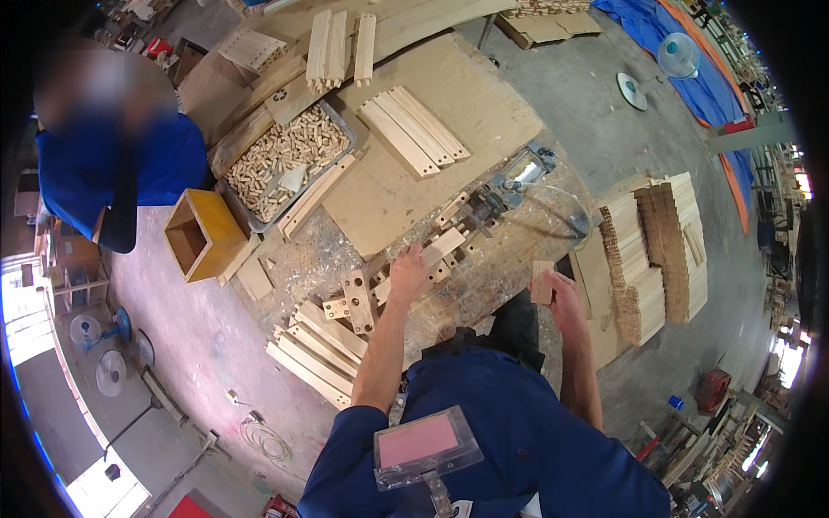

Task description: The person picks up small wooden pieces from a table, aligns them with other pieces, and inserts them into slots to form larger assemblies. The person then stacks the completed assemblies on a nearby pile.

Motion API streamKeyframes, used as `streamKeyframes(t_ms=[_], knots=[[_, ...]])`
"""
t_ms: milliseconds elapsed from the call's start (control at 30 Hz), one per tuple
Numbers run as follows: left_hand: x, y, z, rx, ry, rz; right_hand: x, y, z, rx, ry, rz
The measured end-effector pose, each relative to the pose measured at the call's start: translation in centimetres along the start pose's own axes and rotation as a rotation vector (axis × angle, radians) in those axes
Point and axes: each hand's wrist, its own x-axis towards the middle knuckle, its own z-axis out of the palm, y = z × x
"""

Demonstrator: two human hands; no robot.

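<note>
My left hand is closed on the near end of a short pale wooden bar, which lies over a jig on the workbench. At the bar's far end is a metal clamping device with a cylinder. Off the bench's right front side, my right hand grips a small flat wooden block between thumb and fingers. Beside my left hand are drilled wooden blocks with round holes. Close to my left forearm lies a stack of wooden strips.
A grey tray of wooden dowels and a yellow box stand at the left. More wooden strips lie on the board at the back. Stacked boards stand at right. A person in blue is at far left.
</note>
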Motion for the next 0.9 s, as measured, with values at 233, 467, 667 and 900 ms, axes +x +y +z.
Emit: streamKeyframes(t_ms=[233, 467, 667, 900], knots=[[-1.2, 2.4, 2.3, 0.337, 0.250, -0.021, 2.7, -1.2, 1.2, 0.040, -0.042, 0.084], [-0.6, 2.6, 1.9, 0.341, 0.122, -0.079, 6.2, -1.7, 2.3, 0.007, -0.005, 0.137], [-0.6, 2.9, 1.9, 0.338, 0.129, -0.075, 7.1, -1.2, 2.8, 0.004, 0.006, 0.173], [-1.0, 2.9, 1.9, 0.306, 0.185, -0.079, 6.9, -0.9, 3.8, 0.056, -0.015, 0.129]])
